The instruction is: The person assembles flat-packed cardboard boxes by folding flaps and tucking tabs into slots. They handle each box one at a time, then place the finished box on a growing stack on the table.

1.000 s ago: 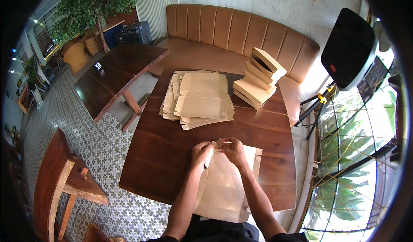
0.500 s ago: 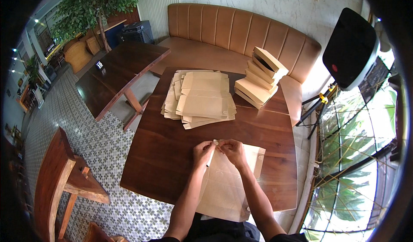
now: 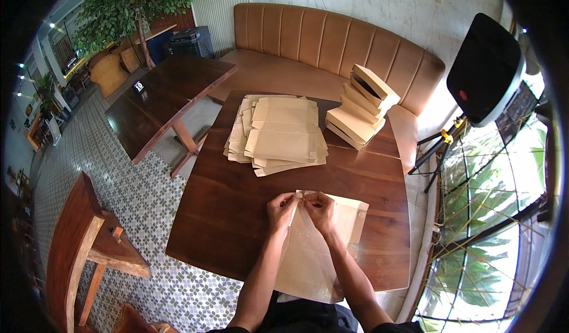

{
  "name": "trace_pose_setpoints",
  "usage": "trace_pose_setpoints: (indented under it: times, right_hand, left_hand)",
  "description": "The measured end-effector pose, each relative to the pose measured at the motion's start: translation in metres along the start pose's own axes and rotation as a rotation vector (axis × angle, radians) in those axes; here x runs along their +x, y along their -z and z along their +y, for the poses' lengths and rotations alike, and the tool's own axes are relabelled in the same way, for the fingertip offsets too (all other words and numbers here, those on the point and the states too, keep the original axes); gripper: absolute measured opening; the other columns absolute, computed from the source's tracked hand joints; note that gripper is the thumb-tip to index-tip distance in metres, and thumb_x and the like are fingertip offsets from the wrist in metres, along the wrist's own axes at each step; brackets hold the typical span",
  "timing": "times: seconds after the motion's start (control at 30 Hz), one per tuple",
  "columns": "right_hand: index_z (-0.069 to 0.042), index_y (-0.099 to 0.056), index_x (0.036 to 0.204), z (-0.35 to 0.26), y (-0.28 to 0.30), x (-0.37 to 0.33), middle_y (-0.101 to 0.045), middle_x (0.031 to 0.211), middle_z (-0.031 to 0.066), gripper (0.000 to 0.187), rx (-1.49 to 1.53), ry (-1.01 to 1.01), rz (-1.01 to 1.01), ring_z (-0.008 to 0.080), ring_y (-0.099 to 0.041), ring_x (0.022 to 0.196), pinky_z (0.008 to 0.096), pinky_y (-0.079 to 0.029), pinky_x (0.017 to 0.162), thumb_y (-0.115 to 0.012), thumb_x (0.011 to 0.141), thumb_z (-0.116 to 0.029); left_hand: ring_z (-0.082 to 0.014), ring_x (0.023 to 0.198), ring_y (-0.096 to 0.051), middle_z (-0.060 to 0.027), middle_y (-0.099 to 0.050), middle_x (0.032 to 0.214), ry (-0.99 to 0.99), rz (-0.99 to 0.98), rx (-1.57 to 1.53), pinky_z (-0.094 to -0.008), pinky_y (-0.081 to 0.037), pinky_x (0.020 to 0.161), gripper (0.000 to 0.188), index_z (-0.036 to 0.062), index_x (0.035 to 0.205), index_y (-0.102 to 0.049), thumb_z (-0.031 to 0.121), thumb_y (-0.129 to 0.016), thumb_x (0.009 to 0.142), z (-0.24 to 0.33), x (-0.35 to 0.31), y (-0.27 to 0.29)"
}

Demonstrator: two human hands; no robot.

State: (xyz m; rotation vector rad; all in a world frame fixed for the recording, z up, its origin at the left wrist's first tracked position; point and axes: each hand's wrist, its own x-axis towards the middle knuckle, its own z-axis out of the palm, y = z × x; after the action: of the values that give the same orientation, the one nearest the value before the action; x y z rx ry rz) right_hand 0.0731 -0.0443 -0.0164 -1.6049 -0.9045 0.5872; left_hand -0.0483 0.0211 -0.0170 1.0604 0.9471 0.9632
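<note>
A flat brown cardboard box blank (image 3: 311, 262) lies in front of me on the dark table, its near edge reaching my lap. At its far left corner, my left hand (image 3: 282, 210) and my right hand (image 3: 320, 210) meet, fingertips pinched together around a small corner flap. Both hands are closed on the cardboard, and the fingers partly cover the fold there. To the right of my right hand, the blank's side flap (image 3: 358, 223) lies spread out.
Beyond my hands lies a pile of flat cardboard blanks (image 3: 284, 128). Several folded boxes (image 3: 355, 125) are stacked unevenly at the far right of the wooden table (image 3: 213, 214). Behind it curves a brown padded bench (image 3: 332, 37); a wooden chair (image 3: 77, 244) stands at left.
My hands stay at the same corner, with the fingers shifted slightly and drawn closer together. The folded left edge beside my left hand shows less. The whole view has moved a little.
</note>
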Motion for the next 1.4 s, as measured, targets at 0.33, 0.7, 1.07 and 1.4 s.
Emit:
trace_pose_setpoints:
  times: [0.33,0.7,1.07,1.4]
  right_hand:
    - [0.006,-0.072,0.099,0.011,-0.014,-0.008,-0.078,0.097,0.0115,0.012,0.185,0.028,0.061,0.0137,-0.073,0.088,0.0285,-0.06,0.084,-0.078,0.094,-0.004]
    - [0.008,-0.07,0.102,0.019,-0.016,-0.001,-0.077,0.095,0.0146,0.018,0.466,-0.109,0.03,0.0166,-0.075,0.088,0.0302,-0.063,0.081,-0.073,0.101,-0.009]
    - [0.012,-0.072,0.112,0.025,-0.005,0.017,-0.077,0.097,0.0135,0.022,0.438,-0.125,-0.148,0.0167,-0.074,0.083,0.0303,-0.064,0.081,-0.069,0.103,-0.009]
    - [0.01,-0.073,0.108,0.027,0.004,0.018,-0.076,0.096,0.0129,0.013,0.281,-0.197,-0.181,0.0176,-0.075,0.084,0.0311,-0.065,0.08,-0.07,0.096,0.004]
  left_hand:
    - [-0.0026,0.072,-0.054,0.0057,-0.068,0.081,-0.077,0.002,0.024,-0.0217,-0.044,0.064,0.017,-0.0002,0.102,-0.08,0.015,-0.082,0.095,-0.003,-0.001,0.001]
    - [-0.0074,0.084,-0.065,-0.0033,-0.076,0.092,-0.018,-0.071,0.103,-0.0255,-0.051,0.074,0.026,-0.0043,0.106,-0.078,0.02,-0.077,0.098,0.007,0.003,0.005]
    - [-0.0096,0.083,-0.067,-0.0033,-0.074,0.094,0.107,-0.233,0.103,-0.027,-0.052,0.074,0.026,-0.003,0.105,-0.075,0.022,-0.065,0.105,0.012,0.008,0.012]
    - [-0.005,0.069,-0.057,0.0001,-0.07,0.076,-0.024,-0.15,0.232,-0.0291,-0.048,0.062,0.026,-0.0017,0.093,-0.076,0.024,-0.074,0.098,-0.014,0.014,0.012]
